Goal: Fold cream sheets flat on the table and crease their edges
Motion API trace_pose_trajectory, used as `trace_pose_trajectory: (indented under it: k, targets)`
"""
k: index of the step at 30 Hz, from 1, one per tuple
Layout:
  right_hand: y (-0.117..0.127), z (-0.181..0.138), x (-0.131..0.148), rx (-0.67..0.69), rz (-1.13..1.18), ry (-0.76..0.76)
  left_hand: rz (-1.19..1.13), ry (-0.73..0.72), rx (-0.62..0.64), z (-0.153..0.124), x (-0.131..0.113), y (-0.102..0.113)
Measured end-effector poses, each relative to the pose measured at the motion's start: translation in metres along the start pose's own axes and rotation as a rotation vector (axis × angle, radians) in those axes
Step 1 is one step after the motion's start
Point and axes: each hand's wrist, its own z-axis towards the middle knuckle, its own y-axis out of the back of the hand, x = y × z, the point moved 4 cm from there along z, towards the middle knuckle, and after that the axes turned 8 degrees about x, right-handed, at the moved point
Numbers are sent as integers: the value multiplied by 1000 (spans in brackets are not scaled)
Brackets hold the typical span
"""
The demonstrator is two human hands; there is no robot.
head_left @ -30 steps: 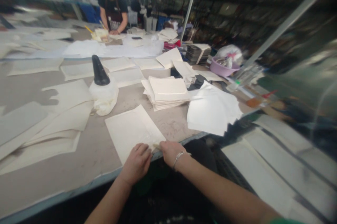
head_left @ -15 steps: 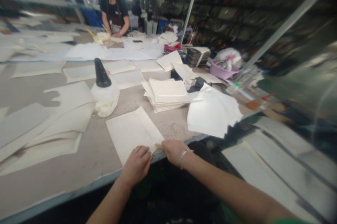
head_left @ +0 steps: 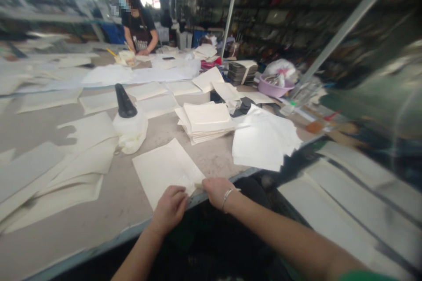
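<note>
A cream sheet (head_left: 165, 169), like paper or thin leather, lies aslant on the table in front of me, its near corner at the table edge. My left hand (head_left: 170, 208) is at its near edge, fingers curled over the sheet and thumb beside them. At the right part of that edge, my right hand (head_left: 216, 191) is closed round a thin pale-yellow flat stick (head_left: 198, 185). The stick's tip points left over the sheet; most of it is hidden by the fingers. A white bottle (head_left: 133, 129) with a black cone nozzle stands beyond the sheet to the left.
A stack of cream pieces (head_left: 206, 118) and fanned white sheets (head_left: 263, 138) lie beyond my right hand. Large cream sheets (head_left: 75, 162) overlap at left. Long pale panels (head_left: 349, 210) lie at lower right. A purple basin (head_left: 275, 87) sits farther back. A co-worker (head_left: 140, 30) stands across the table.
The view has tilted up slightly, so things sit a little lower. My left fingers have shifted slightly along the sheet's edge; my right hand keeps the stick in nearly the same place.
</note>
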Motion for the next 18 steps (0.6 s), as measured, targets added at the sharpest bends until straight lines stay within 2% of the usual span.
trace_pose_trajectory:
  k: [4, 8, 12, 18]
  targets:
    - [-3, 3, 1, -17, 36, -14, 66, 204, -44, 5, 39, 16]
    - [-12, -1, 10, -32, 93, 55, 251, 418, -54, 24, 93, 48]
    - [-21, -13, -3, -172, 288, 70, 372, 539, 66, 49, 131, 75]
    - [-29, -38, -35, -352, 514, 52, 421, 612, 286, 72, 152, 88]
